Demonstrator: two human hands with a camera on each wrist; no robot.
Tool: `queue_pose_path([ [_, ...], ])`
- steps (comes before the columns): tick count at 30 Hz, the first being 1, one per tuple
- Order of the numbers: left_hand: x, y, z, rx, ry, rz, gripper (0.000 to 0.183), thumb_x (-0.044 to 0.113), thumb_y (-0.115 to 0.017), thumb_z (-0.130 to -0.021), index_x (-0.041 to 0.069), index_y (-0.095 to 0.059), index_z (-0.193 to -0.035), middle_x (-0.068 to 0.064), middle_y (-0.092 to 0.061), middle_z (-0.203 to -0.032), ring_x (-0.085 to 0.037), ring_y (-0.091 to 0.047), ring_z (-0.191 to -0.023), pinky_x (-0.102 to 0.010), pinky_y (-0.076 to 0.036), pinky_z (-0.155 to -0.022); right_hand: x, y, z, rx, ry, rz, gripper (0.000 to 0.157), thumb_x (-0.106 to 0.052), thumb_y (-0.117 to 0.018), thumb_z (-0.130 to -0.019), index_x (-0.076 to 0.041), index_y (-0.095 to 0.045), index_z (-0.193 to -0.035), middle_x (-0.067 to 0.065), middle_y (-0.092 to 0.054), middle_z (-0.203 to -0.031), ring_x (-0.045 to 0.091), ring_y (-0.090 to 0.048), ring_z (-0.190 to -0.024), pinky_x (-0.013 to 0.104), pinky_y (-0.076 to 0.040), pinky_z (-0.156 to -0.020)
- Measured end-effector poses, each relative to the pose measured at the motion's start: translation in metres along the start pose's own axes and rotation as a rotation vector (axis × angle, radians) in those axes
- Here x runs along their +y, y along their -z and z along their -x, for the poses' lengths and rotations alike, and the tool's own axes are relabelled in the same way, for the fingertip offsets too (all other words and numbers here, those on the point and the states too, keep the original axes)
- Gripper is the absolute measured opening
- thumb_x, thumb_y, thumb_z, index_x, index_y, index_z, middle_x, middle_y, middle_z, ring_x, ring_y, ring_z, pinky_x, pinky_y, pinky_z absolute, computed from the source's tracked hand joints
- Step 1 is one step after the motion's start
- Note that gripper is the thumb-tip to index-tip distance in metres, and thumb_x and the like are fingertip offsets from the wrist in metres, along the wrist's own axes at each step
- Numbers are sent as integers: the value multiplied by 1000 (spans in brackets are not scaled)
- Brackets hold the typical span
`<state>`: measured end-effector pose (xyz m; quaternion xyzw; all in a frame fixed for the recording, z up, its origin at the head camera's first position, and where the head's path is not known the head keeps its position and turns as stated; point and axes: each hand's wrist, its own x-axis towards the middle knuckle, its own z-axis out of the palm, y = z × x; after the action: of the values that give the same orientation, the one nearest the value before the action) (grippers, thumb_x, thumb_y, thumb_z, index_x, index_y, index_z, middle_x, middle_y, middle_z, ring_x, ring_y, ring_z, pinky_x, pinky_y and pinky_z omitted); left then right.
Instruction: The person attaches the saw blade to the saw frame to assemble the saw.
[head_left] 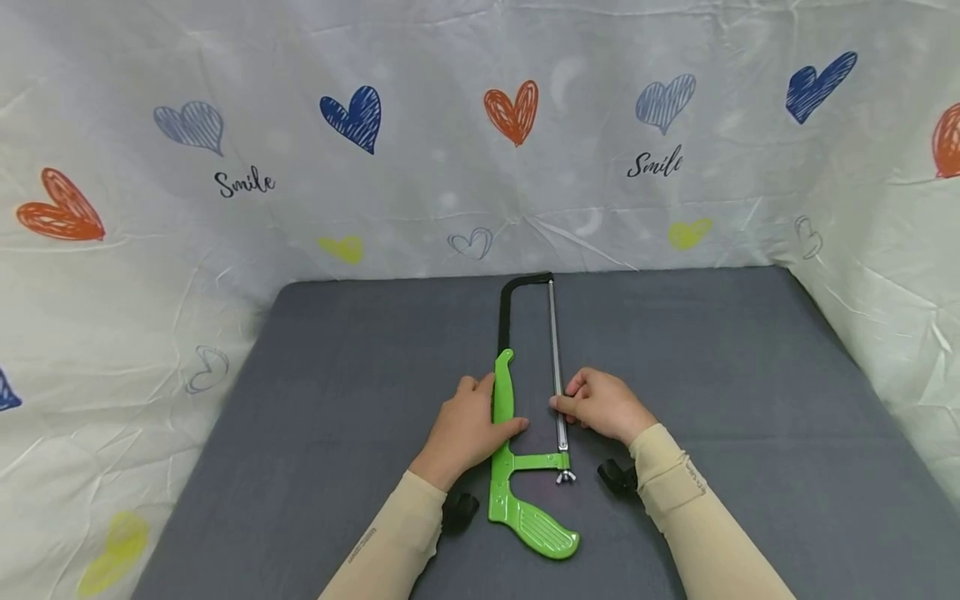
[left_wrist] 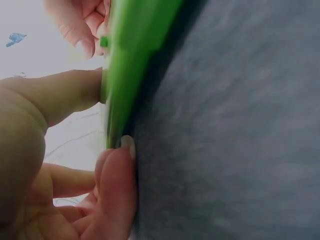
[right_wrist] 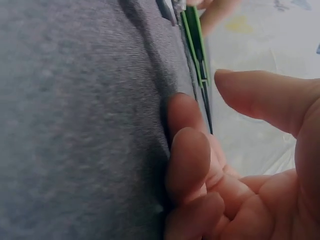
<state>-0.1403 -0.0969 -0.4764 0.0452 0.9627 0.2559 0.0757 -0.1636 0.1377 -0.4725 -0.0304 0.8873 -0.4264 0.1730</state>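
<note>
A hacksaw with a green frame lies flat on the grey table, its black bow pointing away from me. My left hand grips the green frame from the left, thumb on top and fingertips at the outer edge by the cloth. To the right, my right hand is at the silvery blade, with the thumb overlapping it in the head view. In the right wrist view a gap shows between thumb and curled fingers. A wing nut sits at the blade's near end, above the green handle.
Grey cloth covers the table. A white curtain printed with hearts and "Smile" hangs behind it and along both sides. Black wrist devices hang under both sleeves, close to the saw.
</note>
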Motion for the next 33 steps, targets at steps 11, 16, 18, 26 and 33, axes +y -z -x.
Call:
queue_pose_path([
  [11,-7,-3,8,13,-33,59,90,47,-86,-92,4,-49,-161,-12,-62,-116,-20,-62,-85,-39,-55,-77,20,-2,33,-30,106,-10,40,-40,-83,-96,-9,-64,-113,-2,-68,-85,15,-59,-75,30,-47,-70],
  [16,-7,-1,7,-6,-23,60,91,47,-86,-91,4,-47,-162,-13,-62,-117,-22,-62,-88,-40,-55,-79,27,1,38,-118,184,-76,50,-33,-91,-89,-6,-61,-118,3,-66,-90,15,-61,-76,26,-49,-69],
  [18,-6,1,7,-15,-22,63,92,46,-87,-91,3,-47,-162,-13,-62,-117,-22,-62,-88,-41,-56,-80,29,2,38,-151,208,-88,52,-30,-93,-87,-5,-60,-119,4,-66,-93,15,-61,-78,25,-50,-71],
  [26,-3,3,6,-32,5,63,93,46,-86,-91,5,-44,-164,-14,-61,-119,-24,-64,-92,-42,-56,-83,33,3,39,-205,257,-34,57,-32,-97,-82,-10,-60,-118,4,-65,-100,17,-60,-91,24,-49,-83],
  [33,1,2,7,-58,36,40,95,44,-85,-93,3,-39,-166,-21,-57,-133,-31,-63,-91,-48,-57,-85,35,1,40,-209,310,37,42,-35,-97,-82,-15,-66,-102,0,-61,-96,14,-56,-90,26,-46,-82],
])
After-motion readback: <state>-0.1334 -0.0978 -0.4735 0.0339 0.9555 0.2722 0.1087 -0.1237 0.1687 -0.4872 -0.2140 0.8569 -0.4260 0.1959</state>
